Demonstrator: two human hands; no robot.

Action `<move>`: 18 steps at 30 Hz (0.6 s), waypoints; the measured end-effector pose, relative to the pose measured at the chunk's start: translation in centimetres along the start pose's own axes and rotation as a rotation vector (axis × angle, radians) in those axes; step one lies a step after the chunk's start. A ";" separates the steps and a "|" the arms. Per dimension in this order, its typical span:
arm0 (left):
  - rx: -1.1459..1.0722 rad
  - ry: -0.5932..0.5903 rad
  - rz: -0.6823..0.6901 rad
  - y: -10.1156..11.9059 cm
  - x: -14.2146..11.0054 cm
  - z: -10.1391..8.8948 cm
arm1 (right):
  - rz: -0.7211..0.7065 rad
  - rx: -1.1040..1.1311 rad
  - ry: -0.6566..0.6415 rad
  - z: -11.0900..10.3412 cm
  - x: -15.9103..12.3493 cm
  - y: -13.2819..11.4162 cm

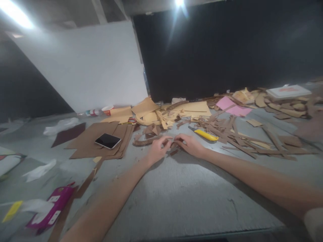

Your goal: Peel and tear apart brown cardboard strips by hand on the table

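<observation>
In the head view, both bare hands meet over the desk (164,198), and the step in hand looks like fine fingertip work on a small brown piece (174,145) between them. The left hand (157,149) has its thumb and forefinger drawn nearly together at the near side of that piece, and its grip seems closed on the edge; the right hand (189,144) bends its fingers down over the other side in a narrow pinch, seemingly on the same piece. The fingers hide much of it, so whether it is being folded, pressed or pulled cannot be told. Just beside the left hand lie a curved brown strip (144,142) and a folded brown piece (152,130). Beyond the right hand, a yellow cutter (207,135) rests against loose brown strips (234,143), its dark tip pointing back toward the middle; neither hand touches it. Stacked brown sheets (84,139) with a phone (108,140) on top lie to the left, yellow sheets (196,108) and a pink sheet (233,106) farther back. In my judgement, handling so small a piece calls for light, even pressure from both pinches, one side steadying while the other shapes, since a hard tug could crease or tear it.
</observation>
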State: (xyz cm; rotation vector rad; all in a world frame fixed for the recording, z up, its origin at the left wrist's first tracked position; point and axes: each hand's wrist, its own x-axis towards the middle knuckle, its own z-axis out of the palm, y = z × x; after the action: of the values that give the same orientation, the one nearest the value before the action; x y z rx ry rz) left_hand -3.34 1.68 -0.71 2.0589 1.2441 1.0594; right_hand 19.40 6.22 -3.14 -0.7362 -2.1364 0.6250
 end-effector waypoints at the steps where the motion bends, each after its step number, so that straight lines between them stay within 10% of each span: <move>1: -0.023 -0.017 -0.026 0.1 0.0 0.3 | -0.011 0.005 0.010 0.0 0.0 0.1; 18: 0.173 -0.105 -0.123 0.9 -0.9 2.0 | 0.021 -0.011 0.009 0.0 -0.4 -0.1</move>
State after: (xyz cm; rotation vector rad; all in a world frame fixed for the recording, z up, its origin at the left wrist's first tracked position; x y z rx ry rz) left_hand -1.51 0.45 -1.52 2.1044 1.4315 0.8020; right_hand 19.63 5.85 -3.30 -0.7664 -2.1274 0.6203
